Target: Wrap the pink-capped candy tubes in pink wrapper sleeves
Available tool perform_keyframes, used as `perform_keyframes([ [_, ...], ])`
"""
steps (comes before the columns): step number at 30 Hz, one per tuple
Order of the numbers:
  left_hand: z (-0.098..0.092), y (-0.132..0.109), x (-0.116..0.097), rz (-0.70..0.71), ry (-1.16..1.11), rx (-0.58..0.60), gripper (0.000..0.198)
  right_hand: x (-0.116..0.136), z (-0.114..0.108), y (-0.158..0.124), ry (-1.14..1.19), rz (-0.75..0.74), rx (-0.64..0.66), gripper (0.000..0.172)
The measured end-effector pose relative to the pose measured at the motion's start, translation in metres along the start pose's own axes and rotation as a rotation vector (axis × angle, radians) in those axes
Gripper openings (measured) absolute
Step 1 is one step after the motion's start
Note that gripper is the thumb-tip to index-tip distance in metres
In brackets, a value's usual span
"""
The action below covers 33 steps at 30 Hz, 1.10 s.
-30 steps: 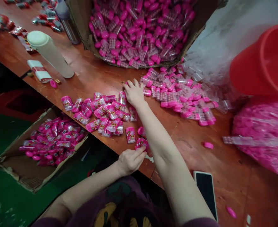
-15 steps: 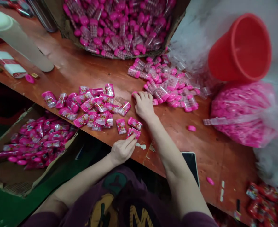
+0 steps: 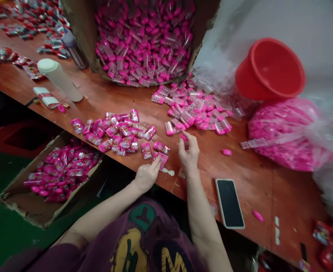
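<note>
The left hand (image 3: pixel 145 175) pinches a pink packet (image 3: pixel 162 158) flat against the near edge of the table (image 3: pixel 268 189), which steadies it. The right hand (image 3: pixel 189 153), just beside it, pinches a pink-capped tube (image 3: pixel 183 138) in its fingertips, clear of the wood. The packet heap (image 3: pixel 115 132) and loose tubes (image 3: pixel 195 111) lie behind, within reach.

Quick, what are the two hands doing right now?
Left hand: closed, pinching a pink packet.
Right hand: closed, fingertips holding a small pink piece.

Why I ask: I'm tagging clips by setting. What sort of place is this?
Likely a packing workshop: cardboard box of pink-capped tubes, pink sachets piled on a bench, more in a floor box.
</note>
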<state>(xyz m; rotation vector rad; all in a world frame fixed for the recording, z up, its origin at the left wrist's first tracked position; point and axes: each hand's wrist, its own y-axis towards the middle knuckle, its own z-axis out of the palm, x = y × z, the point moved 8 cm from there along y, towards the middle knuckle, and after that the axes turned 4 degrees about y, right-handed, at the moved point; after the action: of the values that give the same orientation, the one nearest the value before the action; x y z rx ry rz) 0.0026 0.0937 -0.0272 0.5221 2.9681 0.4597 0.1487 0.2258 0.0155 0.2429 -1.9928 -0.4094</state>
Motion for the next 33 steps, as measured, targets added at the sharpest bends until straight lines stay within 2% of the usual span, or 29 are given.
perform_keyframes([
  [2, 0.004, -0.002, 0.002, -0.012, -0.04, 0.017, 0.041, -0.023, -0.021, -0.032, 0.214, 0.237, -0.096, 0.036],
  [4, 0.008, -0.003, 0.004, -0.029, -0.068, 0.041, 0.04, -0.039, -0.029, -0.064, 0.432, 0.477, -0.133, 0.04],
  [6, 0.008, -0.002, 0.006, -0.047, -0.103, 0.039, 0.037, -0.042, -0.03, -0.09, 0.651, 0.657, -0.142, 0.044],
  [9, -0.004, 0.004, 0.009, -0.095, -0.195, -0.043, 0.034, -0.03, -0.024, -0.113, 0.914, 0.775, -0.144, 0.047],
  [13, -0.029, 0.013, 0.011, -0.161, -0.399, -0.173, 0.034, -0.008, 0.0, -0.123, 1.013, 0.815, -0.06, 0.056],
  [16, -0.034, 0.016, 0.007, -0.192, -0.6, -0.131, 0.031, 0.001, 0.016, -0.121, 0.962, 0.792, -0.028, 0.06],
  [20, -0.026, 0.01, 0.01, -0.292, -0.834, -0.022, 0.026, -0.003, 0.012, -0.114, 0.819, 0.727, -0.098, 0.055],
  [24, -0.028, 0.002, 0.031, -0.524, -0.995, -0.112, 0.026, -0.01, 0.003, -0.112, 0.773, 0.696, -0.077, 0.053],
  [26, -0.021, 0.004, 0.034, -0.645, -1.196, -0.019, 0.024, -0.01, 0.004, -0.113, 0.769, 0.689, -0.01, 0.053],
  [28, -0.011, 0.008, 0.025, -0.689, -1.429, 0.178, 0.021, -0.009, 0.007, -0.115, 0.749, 0.683, 0.059, 0.053],
  [30, -0.007, 0.011, 0.017, -0.716, -1.574, 0.307, 0.024, -0.01, 0.009, -0.117, 0.721, 0.672, 0.077, 0.052],
  [33, 0.001, 0.01, 0.016, -0.847, -1.625, 0.31, 0.026, -0.012, 0.012, -0.122, 0.703, 0.656, 0.049, 0.052],
])
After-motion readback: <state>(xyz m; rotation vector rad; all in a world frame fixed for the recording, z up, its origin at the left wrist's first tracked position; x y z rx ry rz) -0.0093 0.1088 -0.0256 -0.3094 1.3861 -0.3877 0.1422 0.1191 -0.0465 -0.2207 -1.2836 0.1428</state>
